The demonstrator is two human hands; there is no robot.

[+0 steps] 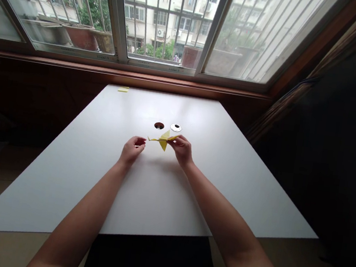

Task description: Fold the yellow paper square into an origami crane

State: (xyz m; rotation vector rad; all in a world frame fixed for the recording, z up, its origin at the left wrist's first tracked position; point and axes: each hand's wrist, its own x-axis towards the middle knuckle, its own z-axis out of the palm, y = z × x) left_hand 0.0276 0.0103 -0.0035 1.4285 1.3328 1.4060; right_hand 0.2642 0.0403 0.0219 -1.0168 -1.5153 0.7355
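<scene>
A yellow origami crane [164, 141] is held above the white table [157, 192], its wings spread and its thin neck pointing left. My right hand [181, 148] pinches it at the right end. Just left of the crane's head, my left hand [133, 148] is raised with its fingers curled and a gap between thumb and fingertips. That hand is apart from the paper, and nothing shows in it.
Behind the crane the tabletop has a round dark hole [159, 125] and a white round cap [175, 128]. Yellow paper [123, 89] lies at the far left edge. A barred window [166, 22] rises beyond the table, with a dark curtain [301, 93] on the right.
</scene>
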